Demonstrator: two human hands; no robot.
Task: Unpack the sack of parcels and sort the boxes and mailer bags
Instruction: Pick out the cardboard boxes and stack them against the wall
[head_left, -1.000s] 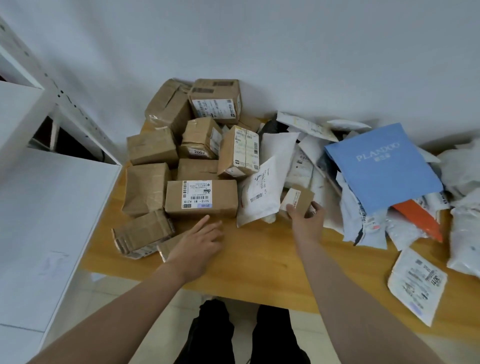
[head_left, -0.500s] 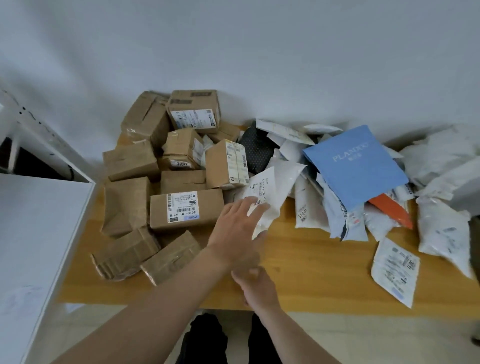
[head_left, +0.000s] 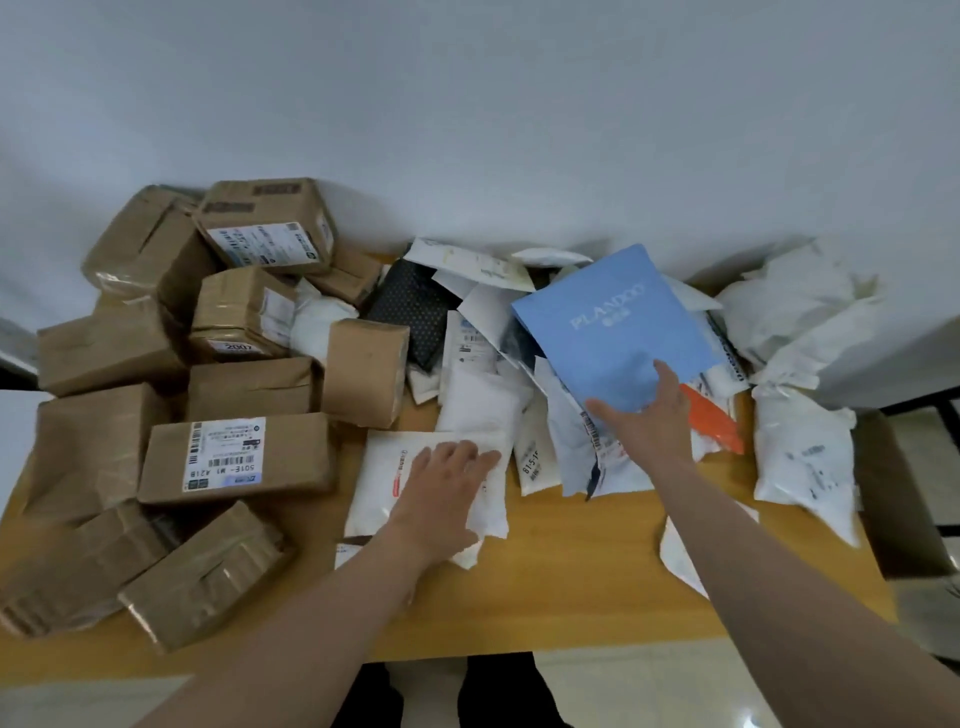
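Your left hand (head_left: 447, 488) now lies flat, fingers straight, pressing on a white mailer bag (head_left: 384, 483). Half a second ago that bag was lifted against the boxes (head_left: 234, 457). It now rests on the wooden table (head_left: 571, 587), just right of the box group.

Your right hand (head_left: 649, 421) has moved from the table's near edge up to the blue mailer bag (head_left: 613, 322). Its fingers are extended and spread over the bag's lower edge, and no closed grip is visible.

Treat the white bag as placed and the blue bag as probably next.

The mailers are thin, slick film, limp and creased, and lie overlapping. The boxes are rigid brown cardboard, tape-wrapped and rectangular, piled at the left up to the wall.
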